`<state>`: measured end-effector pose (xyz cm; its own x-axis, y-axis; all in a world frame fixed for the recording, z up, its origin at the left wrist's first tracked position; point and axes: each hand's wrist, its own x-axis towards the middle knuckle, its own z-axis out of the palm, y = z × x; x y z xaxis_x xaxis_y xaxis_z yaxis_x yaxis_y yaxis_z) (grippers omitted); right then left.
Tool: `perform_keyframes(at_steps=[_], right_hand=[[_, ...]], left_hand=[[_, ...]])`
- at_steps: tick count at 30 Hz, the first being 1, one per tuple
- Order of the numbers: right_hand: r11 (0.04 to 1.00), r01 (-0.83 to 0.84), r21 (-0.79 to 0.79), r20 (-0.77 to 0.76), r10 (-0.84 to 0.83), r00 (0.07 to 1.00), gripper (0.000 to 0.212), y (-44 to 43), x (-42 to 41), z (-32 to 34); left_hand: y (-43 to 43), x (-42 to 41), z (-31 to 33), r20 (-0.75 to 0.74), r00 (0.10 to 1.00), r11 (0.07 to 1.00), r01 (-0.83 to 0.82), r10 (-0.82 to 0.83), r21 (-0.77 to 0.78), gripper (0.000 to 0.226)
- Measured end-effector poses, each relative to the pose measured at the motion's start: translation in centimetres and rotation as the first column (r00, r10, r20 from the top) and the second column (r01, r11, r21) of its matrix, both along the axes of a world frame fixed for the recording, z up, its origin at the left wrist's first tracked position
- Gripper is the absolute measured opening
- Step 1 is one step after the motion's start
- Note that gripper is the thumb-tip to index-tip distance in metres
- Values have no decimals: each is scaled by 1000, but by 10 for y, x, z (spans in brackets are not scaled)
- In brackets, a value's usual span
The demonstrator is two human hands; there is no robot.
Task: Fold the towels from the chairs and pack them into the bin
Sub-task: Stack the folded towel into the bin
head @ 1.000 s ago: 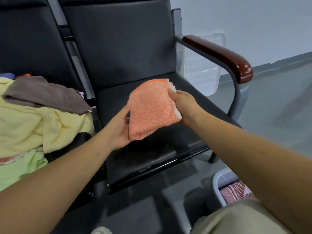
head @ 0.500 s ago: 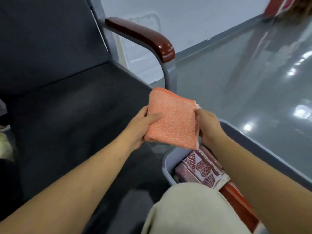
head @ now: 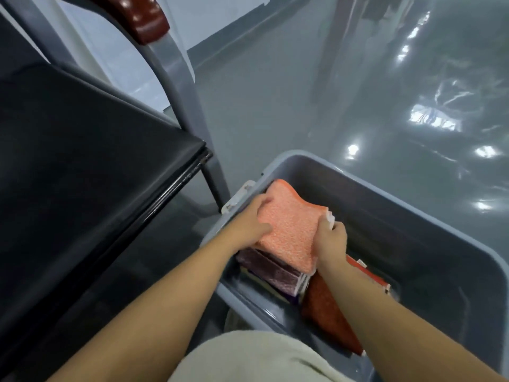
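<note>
Glossy grey floor (head: pixel 303 92) | grey plastic bin (head: pixel 413 205) on it | folded orange terry towel (head: pixel 292 230) inside bin's left end, over folded maroon patterned towel (head: pixel 272 268) | left hand (head: pixel 248 219) grips towel's left edge | right hand (head: pixel 330 241) grips its right edge

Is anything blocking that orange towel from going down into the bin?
Nothing visible does. The left hand and right hand hold the orange towel inside the rim of the bin, right above a purple towel packed there, with a rust towel beside it. It should simply land on that stack.
</note>
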<state>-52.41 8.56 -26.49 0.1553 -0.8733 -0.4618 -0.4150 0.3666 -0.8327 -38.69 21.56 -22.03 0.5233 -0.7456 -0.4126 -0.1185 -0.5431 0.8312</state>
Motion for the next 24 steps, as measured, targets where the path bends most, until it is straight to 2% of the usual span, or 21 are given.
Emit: perform_keyframes(at_steps=[3, 6, 10, 12, 14, 16, 18, 21, 24], right_hand=[[998, -39, 51, -98, 44, 994, 40, 2, -1, -29], [982, -117, 147, -199, 145, 969, 39, 3, -3, -52], [975, -156, 158, -239, 191, 952, 30, -2, -2, -58], [968, -196, 160, -292, 236, 927, 33, -4, -1, -52], [958, -239, 161, -381, 283, 880, 47, -4, -2, -47], [959, -251, 130, -485, 283, 828, 56, -3, -1, -29], [968, -241, 69, -556, 238, 797, 55, -2, 5, -4], [953, -302, -10, -460, 264, 848, 44, 2, 23, 43], [873, -468, -133, -268, 423, 865, 11, 17, 53, 99]], left_hand=[[1, 5, -35, 198, 965, 977, 139, -171, 161, 61], [0, 5, -68, 366, 843, 895, 265, -395, 358, 60], [-8, -10, -67, 498, 604, 738, 241, -622, 630, 64], [-10, -14, -62, 497, 558, 696, 221, -665, 683, 64], [-9, -13, -57, 470, 575, 676, 210, -669, 706, 64], [-8, -10, -41, 442, 659, 703, 189, -609, 686, 47], [-4, -5, -17, 373, 765, 734, 184, -525, 654, 34], [14, 10, 33, 214, 941, 849, 119, -261, 515, 36], [44, 36, 94, 208, 977, 942, -36, -36, 333, 33]])
